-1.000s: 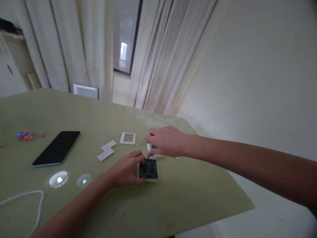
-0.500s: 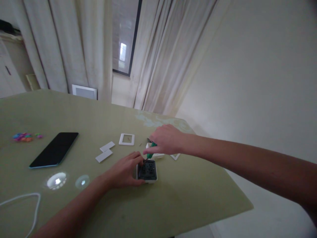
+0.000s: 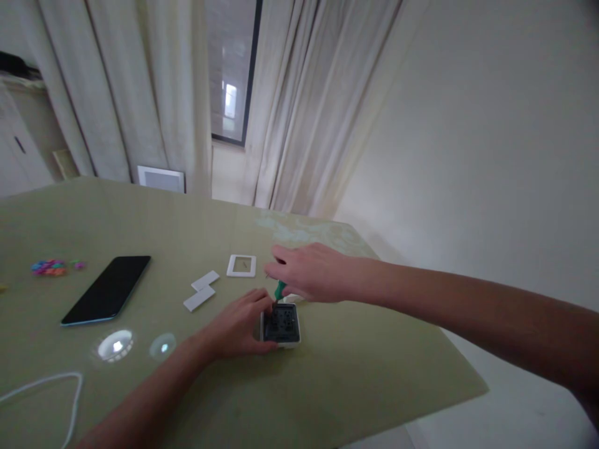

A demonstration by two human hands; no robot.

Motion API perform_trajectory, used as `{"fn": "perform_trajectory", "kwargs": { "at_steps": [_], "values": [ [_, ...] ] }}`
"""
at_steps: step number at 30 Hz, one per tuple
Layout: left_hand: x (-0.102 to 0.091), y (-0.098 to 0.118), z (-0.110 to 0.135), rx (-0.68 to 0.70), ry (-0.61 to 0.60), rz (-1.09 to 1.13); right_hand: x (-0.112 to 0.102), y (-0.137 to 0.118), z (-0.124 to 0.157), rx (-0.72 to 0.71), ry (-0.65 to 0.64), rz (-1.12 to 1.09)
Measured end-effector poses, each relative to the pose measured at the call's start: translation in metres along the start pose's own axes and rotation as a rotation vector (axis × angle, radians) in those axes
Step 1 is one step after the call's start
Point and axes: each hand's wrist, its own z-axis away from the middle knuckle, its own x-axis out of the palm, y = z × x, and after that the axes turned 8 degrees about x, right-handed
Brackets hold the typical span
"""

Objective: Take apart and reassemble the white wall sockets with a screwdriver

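My left hand (image 3: 246,324) is closed around the left side of a small square wall-socket body (image 3: 283,325), white at the rim with a dark inside, and steadies it on the table. My right hand (image 3: 311,272) grips a screwdriver by its green handle (image 3: 279,290). The shaft points down to the socket body's upper left corner, close to my left fingertips. Where exactly the tip sits is hard to make out. Behind my right hand a pale part (image 3: 294,299) is mostly hidden.
Beyond my hands lie a white square frame (image 3: 229,267) with a small screw-like piece inside it, and two white flat strips (image 3: 199,298). Further left are a black tablet (image 3: 107,290), colourful small pieces (image 3: 49,267), a white cable (image 3: 42,378) and shiny reflections on the tabletop.
My right hand has turned on the screwdriver, its fingers now curled over the top of the handle. My left hand still holds the socket body. The view has shifted slightly.
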Motion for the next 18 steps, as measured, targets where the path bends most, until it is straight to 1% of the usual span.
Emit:
{"fn": "perform_trajectory", "kwargs": {
  "at_steps": [2,3,4,7,8,9,11,12,13,14,16,17,18],
  "values": [
    [-0.002,0.002,-0.001,-0.018,-0.024,0.0,0.003,0.0,-0.001,0.119,0.003,0.039],
    [-0.003,0.003,-0.001,-0.028,-0.038,0.0,0.004,0.001,-0.001,0.156,-0.003,0.03],
    [-0.004,0.004,-0.002,-0.036,-0.045,0.001,0.004,0.002,-0.001,0.151,-0.015,0.004],
    [-0.006,0.007,-0.003,-0.043,-0.058,-0.001,0.003,0.01,0.001,-0.002,-0.037,-0.068],
    [-0.006,0.008,-0.003,-0.045,-0.061,-0.002,0.001,0.013,0.002,-0.012,-0.052,-0.066],
    [-0.006,0.008,-0.004,-0.045,-0.063,-0.003,0.0,0.015,0.002,0.018,-0.081,-0.053],
    [-0.006,0.007,-0.004,-0.039,-0.06,0.001,-0.002,0.018,0.003,0.127,-0.16,-0.034],
    [-0.006,0.007,-0.004,-0.035,-0.056,0.004,-0.002,0.019,0.003,0.159,-0.196,-0.04],
    [-0.005,0.006,-0.004,-0.031,-0.052,0.008,-0.001,0.02,0.003,0.157,-0.211,-0.058],
    [-0.005,0.005,-0.003,-0.028,-0.048,0.009,0.0,0.02,0.003,0.124,-0.197,-0.088],
    [-0.004,0.004,-0.003,-0.023,-0.043,0.003,0.004,0.019,0.003,0.04,-0.129,-0.15],
    [-0.004,0.003,-0.002,-0.021,-0.042,-0.002,0.006,0.017,0.002,0.038,-0.095,-0.163],
    [-0.003,0.003,-0.002,-0.019,-0.041,-0.006,0.007,0.016,0.002,0.077,-0.071,-0.16]
  ]
}}
